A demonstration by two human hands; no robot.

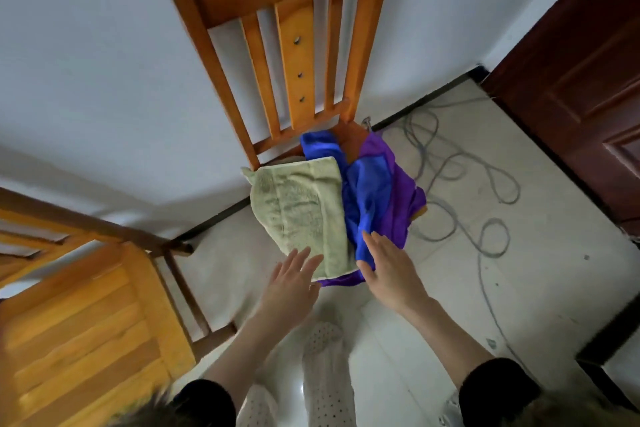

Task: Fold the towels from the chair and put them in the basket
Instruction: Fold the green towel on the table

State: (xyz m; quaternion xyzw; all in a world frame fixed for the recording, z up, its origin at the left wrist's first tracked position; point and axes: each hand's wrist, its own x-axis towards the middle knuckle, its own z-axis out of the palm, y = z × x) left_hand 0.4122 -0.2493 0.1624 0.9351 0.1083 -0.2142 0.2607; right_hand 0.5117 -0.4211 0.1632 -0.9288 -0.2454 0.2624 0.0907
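Both hands (294,277) (388,267) flat, seemingly touching the chair's towels (301,211).

A second wooden chair, a grey cable and a dark door around the work place.

At the lower left stands a second wooden chair (86,333) with an orange slatted seat, its brown frame near the white wall (86,80). A long grey cable (485,218) lies in loose loops on the pale tiled floor (519,288), to the right. A dark red-brown door (581,80) with raised panels fills the upper right corner. A black skirting strip (426,102) runs along the bottom of the wall. At the bottom edge, white trousers with small dark dots (325,374) are visible.
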